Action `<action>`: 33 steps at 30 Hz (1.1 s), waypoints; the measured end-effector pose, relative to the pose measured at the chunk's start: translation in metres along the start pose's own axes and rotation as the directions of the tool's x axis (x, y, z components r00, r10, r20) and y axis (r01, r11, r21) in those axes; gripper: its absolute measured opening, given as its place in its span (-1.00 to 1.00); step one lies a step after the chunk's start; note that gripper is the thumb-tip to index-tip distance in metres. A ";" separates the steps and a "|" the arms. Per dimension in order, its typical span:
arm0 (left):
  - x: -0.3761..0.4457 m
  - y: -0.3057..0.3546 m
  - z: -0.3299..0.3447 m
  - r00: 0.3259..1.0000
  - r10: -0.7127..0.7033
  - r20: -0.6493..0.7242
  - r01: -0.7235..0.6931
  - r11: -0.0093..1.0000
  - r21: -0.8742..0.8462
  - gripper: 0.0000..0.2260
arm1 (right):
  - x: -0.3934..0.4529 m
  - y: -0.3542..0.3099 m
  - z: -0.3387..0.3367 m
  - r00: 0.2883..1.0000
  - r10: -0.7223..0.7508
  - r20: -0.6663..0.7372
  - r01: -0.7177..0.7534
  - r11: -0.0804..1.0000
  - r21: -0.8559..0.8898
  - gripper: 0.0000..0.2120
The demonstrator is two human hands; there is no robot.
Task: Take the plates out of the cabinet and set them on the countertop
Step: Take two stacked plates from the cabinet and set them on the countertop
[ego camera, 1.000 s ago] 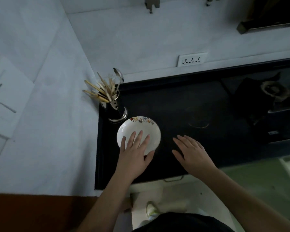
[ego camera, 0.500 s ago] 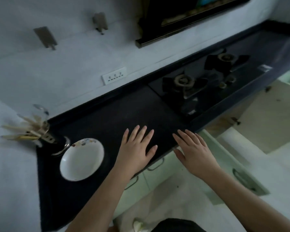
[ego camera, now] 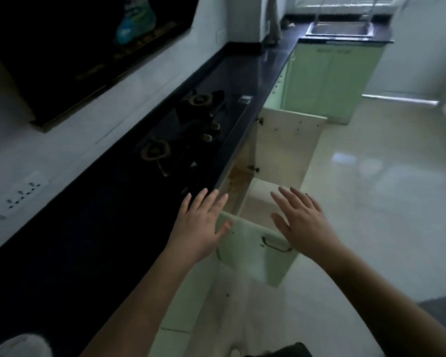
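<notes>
Black polished stone makes up the long worktop (ego camera: 93,228), which runs from about 7 o'clock up toward 1 o'clock along a pale wall. A dark glass gas hob with two round burners (ego camera: 186,135) is set into it near the middle of the view. At the very bottom, around 7 o'clock, the blurred rim of a white round plate (ego camera: 18,346) rests on the worktop, mostly cut off by the frame edge.

Both hands are empty, fingers spread and flat, palms down. The left hand (ego camera: 200,230) hovers over the front edge of the worktop, just short of the hob. The right hand (ego camera: 303,225) hangs near it at about 3 o'clock from the left one, above the pale green cabinet door with a dark metal handle (ego camera: 258,251), which stands swung out from the front of the units. Beyond the fingertips, toward 12 o'clock, the open cabinet (ego camera: 281,150) shows a cream inner panel and a bare shelf; whether plates sit deeper inside cannot be told.

Further off, near 1 o'clock, a steel sink (ego camera: 340,29) sits in a second stretch of dark top over more green cupboard fronts (ego camera: 327,76). A white wall socket (ego camera: 18,194) is at 9 o'clock, and a black range hood (ego camera: 83,47) hangs at 11 o'clock. The glossy light floor (ego camera: 384,202) fills the right side.
</notes>
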State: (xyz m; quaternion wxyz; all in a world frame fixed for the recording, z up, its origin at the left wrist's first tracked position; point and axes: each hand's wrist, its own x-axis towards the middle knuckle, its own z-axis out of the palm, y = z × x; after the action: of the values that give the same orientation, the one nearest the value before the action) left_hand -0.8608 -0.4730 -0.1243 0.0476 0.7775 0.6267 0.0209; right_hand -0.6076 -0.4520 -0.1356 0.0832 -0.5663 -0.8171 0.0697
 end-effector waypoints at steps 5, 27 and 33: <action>0.051 0.026 -0.001 0.982 0.184 -0.046 -0.184 0.983 0.003 -0.40 | -0.033 0.038 -0.014 0.970 0.238 -0.057 -0.240 0.970 -0.038 -0.47; 0.172 0.240 0.055 0.829 0.548 0.110 -0.551 0.835 -0.003 -0.32 | -0.135 0.212 -0.012 0.760 0.646 -0.067 -0.645 0.763 0.047 -0.49; 0.201 0.279 0.057 0.863 0.483 0.150 -0.493 0.870 0.034 -0.35 | -0.100 0.265 -0.025 0.780 0.622 -0.071 -0.623 0.782 0.018 -0.48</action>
State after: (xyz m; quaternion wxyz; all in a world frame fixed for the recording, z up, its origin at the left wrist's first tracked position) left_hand -0.5412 -0.3382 -0.1581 0.0559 0.9115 0.4053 -0.0432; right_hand -0.3255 -0.4532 -0.1720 0.0834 -0.8066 -0.5810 0.0701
